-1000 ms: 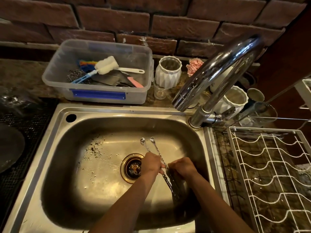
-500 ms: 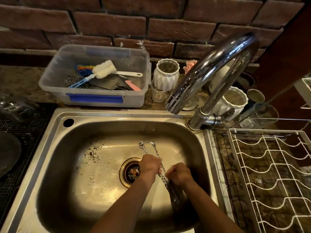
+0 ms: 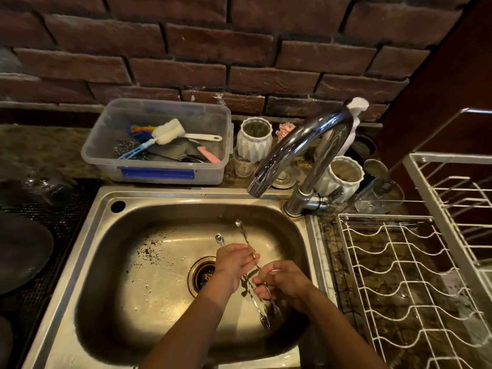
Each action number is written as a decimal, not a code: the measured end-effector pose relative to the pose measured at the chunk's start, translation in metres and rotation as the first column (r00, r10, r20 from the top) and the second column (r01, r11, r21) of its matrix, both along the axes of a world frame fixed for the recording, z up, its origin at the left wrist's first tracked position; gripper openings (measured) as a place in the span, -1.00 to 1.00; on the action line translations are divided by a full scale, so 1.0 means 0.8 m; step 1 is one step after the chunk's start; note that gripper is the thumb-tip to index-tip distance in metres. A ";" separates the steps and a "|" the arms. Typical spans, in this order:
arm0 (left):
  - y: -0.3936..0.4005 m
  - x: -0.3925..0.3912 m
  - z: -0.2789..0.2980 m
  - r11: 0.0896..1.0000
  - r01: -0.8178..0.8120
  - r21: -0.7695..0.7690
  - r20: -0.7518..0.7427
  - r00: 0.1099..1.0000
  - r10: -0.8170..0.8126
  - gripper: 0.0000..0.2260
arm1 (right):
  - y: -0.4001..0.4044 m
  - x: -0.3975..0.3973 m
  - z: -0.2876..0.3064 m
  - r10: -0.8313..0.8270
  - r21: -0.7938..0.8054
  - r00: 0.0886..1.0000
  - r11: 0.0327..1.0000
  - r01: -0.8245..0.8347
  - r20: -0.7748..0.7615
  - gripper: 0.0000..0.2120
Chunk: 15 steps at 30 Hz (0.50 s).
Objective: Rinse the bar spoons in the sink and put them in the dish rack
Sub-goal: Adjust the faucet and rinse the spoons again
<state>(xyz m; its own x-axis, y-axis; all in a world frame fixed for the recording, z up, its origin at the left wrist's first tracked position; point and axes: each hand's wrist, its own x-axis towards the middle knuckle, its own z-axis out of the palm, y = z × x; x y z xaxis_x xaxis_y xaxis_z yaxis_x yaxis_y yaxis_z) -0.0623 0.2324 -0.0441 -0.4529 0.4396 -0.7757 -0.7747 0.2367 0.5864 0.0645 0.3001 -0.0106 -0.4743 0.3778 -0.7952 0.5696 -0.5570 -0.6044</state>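
- Now, head view: both hands sit low in the sink point(image 3: 87, 262), just right of the drain point(image 3: 203, 272), with 2 bar spoons point(image 3: 249, 247) between them.
- Left hand point(image 3: 233, 262) is curled round the shafts near mid-length; the right hand point(image 3: 283, 282) pinches them lower down with fingers bent.
- Since 1 s ago the spoons have splayed: then their far tips lay close and parallel, now 1 tip points toward the faucet point(image 3: 298, 145) and the other sits lower and further left.
- Right hand's fingers have loosened from a tight fist into an open-fingered pinch, which I read as rubbing the shafts.
- No water stream is visible from the spout, so rinsing looks unfinished or is hard to confirm.
- Rack point(image 3: 399, 275) stands on the counter right of the sink, and no spoons are in it; the transfer is not yet begun.
- Likely next need: water on, then carry both spoons right.
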 end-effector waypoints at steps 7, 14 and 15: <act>-0.047 0.001 0.061 0.993 -0.084 0.078 0.071 0.994 0.079 -0.83 | -0.029 0.013 0.053 -0.064 -0.022 0.995 0.998 0.063 -0.077 -0.89; -0.105 0.013 0.148 0.990 -0.084 0.111 0.033 0.996 0.080 -0.75 | -0.080 0.023 0.124 -0.032 -0.063 0.990 0.998 0.024 -0.135 -0.82; -0.111 0.015 0.160 0.990 -0.077 0.115 0.020 0.997 0.076 -0.76 | -0.086 0.024 0.133 -0.014 -0.051 0.991 0.999 0.007 -0.136 -0.82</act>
